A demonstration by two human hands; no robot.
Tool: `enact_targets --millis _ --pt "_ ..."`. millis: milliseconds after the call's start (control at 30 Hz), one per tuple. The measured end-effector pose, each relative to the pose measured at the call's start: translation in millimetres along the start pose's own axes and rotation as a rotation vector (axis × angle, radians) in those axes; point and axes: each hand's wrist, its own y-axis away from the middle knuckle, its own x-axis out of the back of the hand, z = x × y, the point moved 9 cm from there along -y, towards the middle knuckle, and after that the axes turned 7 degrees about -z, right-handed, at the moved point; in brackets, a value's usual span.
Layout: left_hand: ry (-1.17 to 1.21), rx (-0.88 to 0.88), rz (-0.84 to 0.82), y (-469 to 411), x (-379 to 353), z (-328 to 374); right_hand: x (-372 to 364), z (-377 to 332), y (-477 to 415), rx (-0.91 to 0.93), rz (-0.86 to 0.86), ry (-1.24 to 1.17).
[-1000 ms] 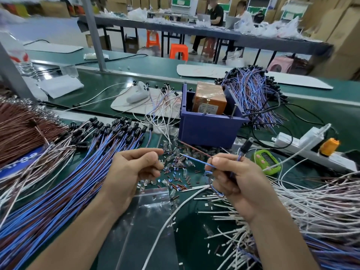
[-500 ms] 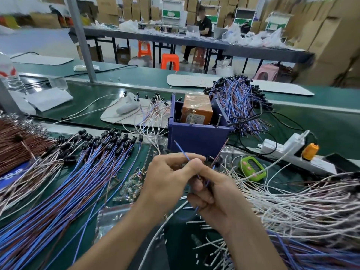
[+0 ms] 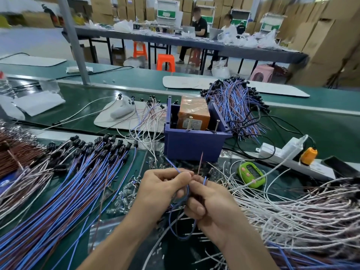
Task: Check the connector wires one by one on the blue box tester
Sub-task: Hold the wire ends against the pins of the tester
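Both my hands meet just in front of the blue box tester (image 3: 191,145) on the worktop (image 3: 321,129). Left hand (image 3: 163,190) fingers pinch the connector wire (image 3: 176,168); right hand (image 3: 209,203) fingers closed around its looped length.

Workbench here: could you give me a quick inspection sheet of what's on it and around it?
Surface: green bench mat, mostly buried under wires.
Job's things: blue box tester with an orange block inside; one blue-and-brown wire held between both hands.
Clutter: small loose parts near the hands, green timer, clear bag.
Grips: left hand and right hand pinch the wire, ends pointing at the tester.
Cables: blue bundle left, white bundle right, power strip.
Surroundings: two seated people, cardboard boxes.
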Motion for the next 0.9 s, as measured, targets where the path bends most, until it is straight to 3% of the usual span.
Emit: enact_targets --millis 200,467,567,667,800,900 --pt "0.003 -0.063 0.022 -0.4 6.3 5.1 6.9 -4.8 2.7 0.014 0.083 0.284" --pt "0.138 -0.013 -0.149 -0.6 -5.5 0.5 -1.7 -3.6 8.1 -0.054 -0.046 0.321" --pt "0.158 0.011 0.047 -2.7 11.8 -0.5 4.5 -20.6 10.7 0.101 0.104 0.486" --pt "-0.004 -0.004 0.214 -3.6 26.9 1.4 8.1 -36.2 18.6 0.246 0.278 0.810" --pt "-0.019 0.015 0.237 -2.8 25.4 -3.5 -4.7 -42.8 24.7 0.393 0.337 1.081" --pt "0.107 0.047 0.176 -3.2 18.6 -9.4 -3.7 -42.7 24.6 0.407 0.362 1.115"
